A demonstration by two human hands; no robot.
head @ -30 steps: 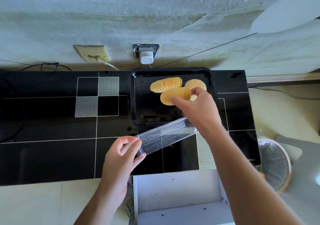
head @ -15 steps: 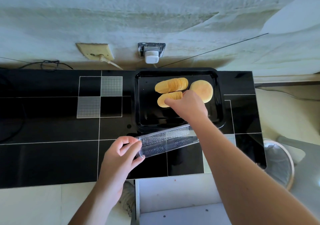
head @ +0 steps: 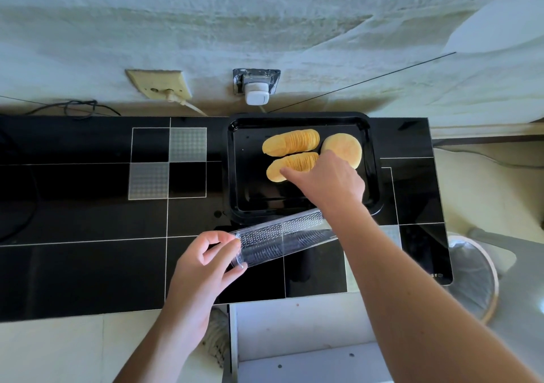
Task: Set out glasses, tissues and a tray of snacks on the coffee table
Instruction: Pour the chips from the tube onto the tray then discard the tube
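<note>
Right hand (head: 326,176) lies flat over chips (head: 291,166), hiding some; left hand (head: 203,260) pinches clear sleeve (head: 282,240).

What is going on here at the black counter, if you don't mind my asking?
A person is laying out stacked crisps on a black tray that sits on the tiled counter. The right hand rests on the nearer row of crisps, apparently settling it beside the farther row and a third pile. The left hand pinches one end of the empty clear plastic sleeve just in front of the tray.
</note>
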